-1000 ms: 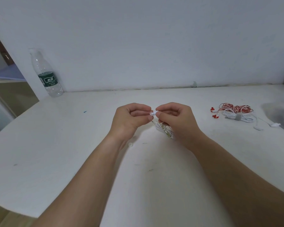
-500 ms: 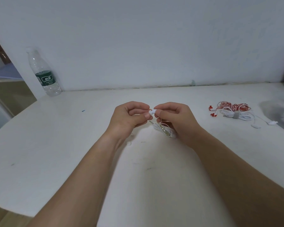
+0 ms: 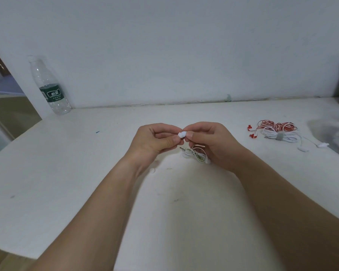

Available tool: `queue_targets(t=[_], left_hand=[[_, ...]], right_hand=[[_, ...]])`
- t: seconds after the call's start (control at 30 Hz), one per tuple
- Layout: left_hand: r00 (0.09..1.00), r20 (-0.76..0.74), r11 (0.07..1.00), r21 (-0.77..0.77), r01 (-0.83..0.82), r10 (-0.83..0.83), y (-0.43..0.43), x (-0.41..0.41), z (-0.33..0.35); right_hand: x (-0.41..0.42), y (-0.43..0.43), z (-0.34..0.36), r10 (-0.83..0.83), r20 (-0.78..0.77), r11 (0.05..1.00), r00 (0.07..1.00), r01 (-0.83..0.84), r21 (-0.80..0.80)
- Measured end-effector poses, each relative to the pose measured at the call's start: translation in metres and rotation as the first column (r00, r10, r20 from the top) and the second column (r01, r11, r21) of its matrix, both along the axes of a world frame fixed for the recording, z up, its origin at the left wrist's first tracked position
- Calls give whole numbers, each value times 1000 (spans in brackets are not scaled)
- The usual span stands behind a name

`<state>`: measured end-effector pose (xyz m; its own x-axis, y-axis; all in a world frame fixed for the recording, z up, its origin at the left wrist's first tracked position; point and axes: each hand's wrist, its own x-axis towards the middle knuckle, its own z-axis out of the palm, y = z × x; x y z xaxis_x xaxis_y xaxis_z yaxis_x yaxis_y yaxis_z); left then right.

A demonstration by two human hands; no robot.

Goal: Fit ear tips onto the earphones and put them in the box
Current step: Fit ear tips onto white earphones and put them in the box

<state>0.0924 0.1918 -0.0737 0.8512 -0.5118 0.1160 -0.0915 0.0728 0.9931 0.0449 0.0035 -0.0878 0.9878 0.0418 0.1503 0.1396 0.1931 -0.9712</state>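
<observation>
My left hand [image 3: 155, 140] and my right hand [image 3: 209, 141] meet fingertip to fingertip above the middle of the white table [image 3: 67, 173]. Between them they pinch a small white earbud with an ear tip [image 3: 181, 134]; which hand has which piece I cannot tell. The white earphone cable [image 3: 196, 153] with its metal plug hangs coiled under my right hand and touches the table. A loose white ear tip [image 3: 152, 170] lies on the table by my left wrist.
A red-and-white earphone bundle [image 3: 274, 126] and a white earphone bundle [image 3: 282, 136] lie at the right. A clear container or bag [image 3: 335, 137] sits at the far right edge. A plastic water bottle [image 3: 50, 89] stands at the back left against the wall.
Both hands stay together at the table's middle, working the small white piece between the fingertips. The view has shifted slightly; nothing else moved.
</observation>
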Motion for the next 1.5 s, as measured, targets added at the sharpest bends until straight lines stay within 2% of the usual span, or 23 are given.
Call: queue_targets(t=[0.47,0.63,0.7,0.8,0.87,1.1,1.2,1.27,1.4,1.5], left_hand=[[1000,0,1000,12,-1,1,1,3,-2],[1000,-3,1000,1,18,-18,1,2,-1],[999,38,999,49,-12,10,1,1,-1],[973,216,977,172,-123,85,2,5,-4],[950,305,960,236,-149,73,2,7,-8],[931,365,922,364,-134,-9,-11,-2,-14],[911,399,904,347,-249,98,-12,-5,-13],[894,419,898,313,-309,162,-12,-7,-11],[933,354,889,405,-211,61,-17,-16,-12],[933,348,885,400,-240,96,-24,-22,-13]], right_hand=[[1,-5,0,7,81,995,997,2,-102],[0,-4,1,-5,73,996,997,11,-84],[1,-6,1,-28,50,996,998,32,-80],[2,-8,1,-72,9,997,997,73,-39],[2,-8,0,-80,-8,997,997,80,-18],[1,-2,4,-36,-59,988,998,44,145],[2,2,7,-53,-96,961,994,77,266],[4,4,8,-94,-123,910,988,135,392],[8,7,6,-165,-171,808,971,232,542],[9,13,7,-169,-207,721,964,264,641]])
